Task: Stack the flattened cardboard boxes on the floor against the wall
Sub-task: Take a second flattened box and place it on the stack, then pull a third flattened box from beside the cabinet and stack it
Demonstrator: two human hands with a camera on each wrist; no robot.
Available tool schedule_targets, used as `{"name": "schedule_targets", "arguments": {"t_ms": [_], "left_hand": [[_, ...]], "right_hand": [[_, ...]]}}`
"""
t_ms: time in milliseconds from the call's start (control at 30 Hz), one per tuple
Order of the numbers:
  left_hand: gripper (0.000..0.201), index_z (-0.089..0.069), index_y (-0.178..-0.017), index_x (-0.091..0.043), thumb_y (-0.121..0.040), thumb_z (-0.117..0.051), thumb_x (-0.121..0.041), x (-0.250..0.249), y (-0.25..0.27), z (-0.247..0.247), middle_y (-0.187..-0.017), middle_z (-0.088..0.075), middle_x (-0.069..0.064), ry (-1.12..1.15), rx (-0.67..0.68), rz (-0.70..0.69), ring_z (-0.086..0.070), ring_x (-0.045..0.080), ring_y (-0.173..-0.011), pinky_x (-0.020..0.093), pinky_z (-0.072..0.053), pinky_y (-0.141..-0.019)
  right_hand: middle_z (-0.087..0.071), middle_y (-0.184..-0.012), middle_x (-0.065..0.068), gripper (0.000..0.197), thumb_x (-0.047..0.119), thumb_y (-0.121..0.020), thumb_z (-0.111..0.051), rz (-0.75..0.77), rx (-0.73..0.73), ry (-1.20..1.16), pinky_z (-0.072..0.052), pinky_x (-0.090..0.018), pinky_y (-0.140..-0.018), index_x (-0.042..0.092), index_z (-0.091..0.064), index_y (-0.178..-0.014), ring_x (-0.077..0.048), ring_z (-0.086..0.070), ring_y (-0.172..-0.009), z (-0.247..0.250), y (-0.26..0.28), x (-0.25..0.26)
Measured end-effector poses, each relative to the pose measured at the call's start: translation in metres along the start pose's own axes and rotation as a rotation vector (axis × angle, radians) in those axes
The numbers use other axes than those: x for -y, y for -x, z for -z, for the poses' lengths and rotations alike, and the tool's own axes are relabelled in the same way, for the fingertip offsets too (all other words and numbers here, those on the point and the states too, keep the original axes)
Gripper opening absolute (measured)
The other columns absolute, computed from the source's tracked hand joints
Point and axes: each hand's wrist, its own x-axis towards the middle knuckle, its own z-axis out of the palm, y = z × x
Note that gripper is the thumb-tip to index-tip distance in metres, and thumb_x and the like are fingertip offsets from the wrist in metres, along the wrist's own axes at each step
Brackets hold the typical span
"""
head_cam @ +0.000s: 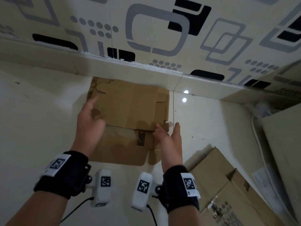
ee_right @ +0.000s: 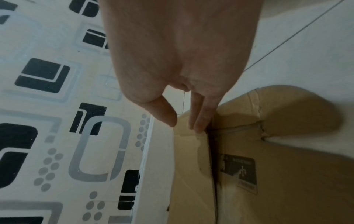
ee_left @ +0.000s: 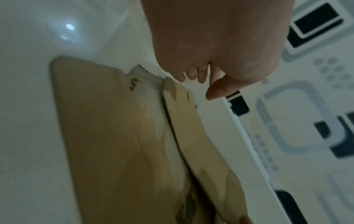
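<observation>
Two flattened brown cardboard boxes lie one on the other on the glossy white tiled floor, their far edges close to the pale skirting at the foot of the cream wall patterned with grey and black rounded squares. The upper flattened brown cardboard sheet sits nearer the wall; the larger lower brown cardboard sheet with a dark printed label sticks out from under it toward the person.

The left hand is over the left edge of the upper sheet, fingers straight and loosely spread, nothing gripped; in the left wrist view the fingertips and thumb hang apart above the cardboard, and whether they touch it is hard to tell through the blur. The right hand is at the near right corner of the upper sheet, fingers extended; in the right wrist view two fingers rest on that sheet's edge, with the thumb held apart from them, so it holds nothing.

To the right, on the floor, lie more brown cardboard boxes with tape and a printed sticker, beside a pale cabinet-like unit. Two bright light reflections show on the tiles near the skirting
</observation>
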Motion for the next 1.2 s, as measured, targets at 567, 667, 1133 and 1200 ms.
{"name": "schedule_targets", "arguments": {"t_ms": [567,667,1133,1200], "left_hand": [[0.024,-0.063,-0.116,-0.028,-0.093,-0.062,-0.024,0.006,0.088,-0.142,-0.111,-0.063,-0.008,-0.381,0.662,-0.067,-0.061,0.011,-0.095,0.042,-0.055,-0.088],[0.036,-0.064,-0.118,-0.021,-0.088,-0.064,-0.04,0.007,0.101,-0.17,-0.111,-0.06,-0.001,-0.61,0.789,-0.136,-0.062,0.02,-0.098,0.041,-0.054,-0.087],[0.033,-0.055,-0.1,-0.022,-0.078,-0.066,-0.045,-0.015,0.134,-0.224,-0.093,-0.061,-0.001,-0.782,0.85,-0.098,-0.062,0.019,-0.084,0.03,-0.041,-0.059],[0.032,-0.052,-0.091,-0.027,-0.073,-0.07,-0.046,-0.018,0.134,-0.226,-0.091,-0.068,0.0,-0.638,0.857,0.002,-0.066,0.017,-0.08,0.035,-0.055,-0.068]], "right_hand": [[-0.029,-0.164,-0.006,0.07,0.013,-0.094,-0.059,0.072,-0.585,0.219,-0.036,-0.037,-0.107,0.015,-0.029,-0.157,-0.029,-0.035,-0.145,0.124,0.009,0.018],[-0.025,-0.165,-0.012,0.073,0.017,-0.093,-0.058,0.0,-0.682,0.374,-0.025,-0.049,-0.12,0.011,-0.026,-0.157,-0.035,-0.026,-0.15,0.148,0.015,0.011],[-0.043,-0.156,-0.007,0.067,0.02,-0.088,-0.048,-0.182,-0.579,0.442,-0.033,-0.052,-0.117,0.015,-0.035,-0.155,-0.031,-0.042,-0.141,0.208,0.043,-0.003],[-0.043,-0.156,-0.006,0.066,0.018,-0.09,-0.048,-0.172,-0.562,0.435,-0.035,-0.05,-0.116,0.016,-0.036,-0.155,-0.03,-0.042,-0.141,0.212,0.046,-0.002]]}}
